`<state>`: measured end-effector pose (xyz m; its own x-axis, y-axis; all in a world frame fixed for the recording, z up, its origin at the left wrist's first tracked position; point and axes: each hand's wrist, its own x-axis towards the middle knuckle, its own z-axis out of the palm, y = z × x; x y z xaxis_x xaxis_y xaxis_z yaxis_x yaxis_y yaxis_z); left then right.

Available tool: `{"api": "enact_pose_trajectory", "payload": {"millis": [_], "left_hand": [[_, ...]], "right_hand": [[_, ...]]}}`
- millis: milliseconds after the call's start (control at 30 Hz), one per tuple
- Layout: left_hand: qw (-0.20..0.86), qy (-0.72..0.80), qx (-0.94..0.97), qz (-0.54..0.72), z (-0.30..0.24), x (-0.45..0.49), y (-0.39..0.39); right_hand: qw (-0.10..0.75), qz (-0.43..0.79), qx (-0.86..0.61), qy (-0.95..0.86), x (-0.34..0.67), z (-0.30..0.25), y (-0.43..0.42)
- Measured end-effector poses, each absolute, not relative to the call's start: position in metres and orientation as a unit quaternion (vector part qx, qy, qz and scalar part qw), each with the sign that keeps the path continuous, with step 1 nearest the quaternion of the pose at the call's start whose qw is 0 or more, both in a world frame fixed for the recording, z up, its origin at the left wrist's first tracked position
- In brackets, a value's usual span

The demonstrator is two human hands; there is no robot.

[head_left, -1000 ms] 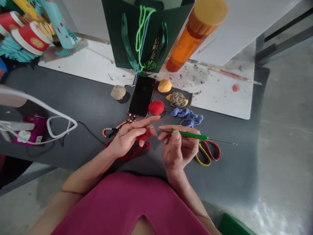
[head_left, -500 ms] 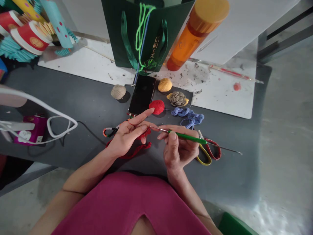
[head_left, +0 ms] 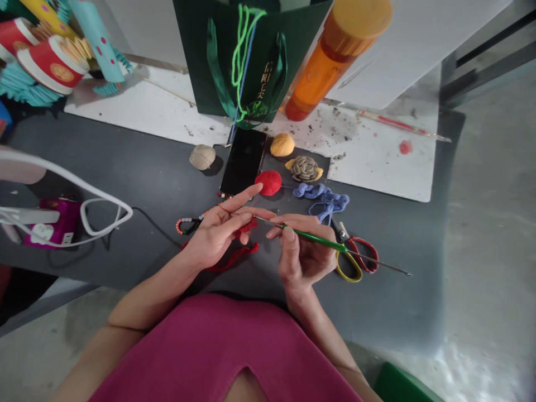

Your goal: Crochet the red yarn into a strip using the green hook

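Note:
Between thumb and fingers, my left hand [head_left: 218, 231] pinches a small piece of red crochet work [head_left: 248, 226], its index finger stretched out toward a red yarn ball [head_left: 268, 183]. A red crocheted strip [head_left: 234, 259] trails below that hand on the table. My right hand [head_left: 307, 248] grips a crochet hook with a green handle [head_left: 320, 240]. The hook's thin metal tip meets the red work at my left fingertips; its other metal end points out to the right. Under and beside my right hand lie scissors [head_left: 363, 254] with red and yellow handles.
Beyond my hands lie a black phone [head_left: 243, 162], a beige yarn ball [head_left: 202, 157], a yellow yarn ball [head_left: 282, 145], a crocheted flower [head_left: 305, 168] and blue crochet work [head_left: 322, 196]. Behind stand a dark green bag [head_left: 218, 67] and an orange bottle [head_left: 326, 70]. A white cable [head_left: 84, 173] loops at left.
My right hand and the hook have shifted slightly left, and the hook's handle slants more steeply down to the right. More of the scissors shows. My left hand has barely moved.

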<state>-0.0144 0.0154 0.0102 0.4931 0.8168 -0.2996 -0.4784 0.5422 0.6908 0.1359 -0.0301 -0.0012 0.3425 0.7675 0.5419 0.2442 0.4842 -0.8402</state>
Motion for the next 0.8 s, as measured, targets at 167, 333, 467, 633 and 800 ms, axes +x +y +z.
{"api": "enact_pose_trajectory", "payload": {"millis": [167,333,467,633,800], "left_hand": [[0.821,0.315,0.264,0.395,0.0106,-0.014,0.0151],[0.821,0.31,0.267,0.398,0.0114,-0.0139,0.0149],[0.824,0.309,0.25,0.404,0.0118,-0.0144,0.0152],[0.834,0.301,0.221,0.407,0.0125,-0.0148,0.0164],[0.834,0.307,0.216,0.404,0.0121,-0.0143,0.0162]], "right_hand": [[0.663,0.207,-0.483,-0.533,0.1358,-0.0016,-0.0313],[0.665,0.188,-0.474,-0.546,0.1358,-0.0018,-0.0297],[0.668,0.181,-0.475,-0.544,0.1349,0.0009,-0.0278],[0.664,0.181,-0.482,-0.543,0.1352,-0.0001,-0.0287],[0.659,0.182,-0.482,-0.548,0.1361,-0.003,-0.0305]]}}
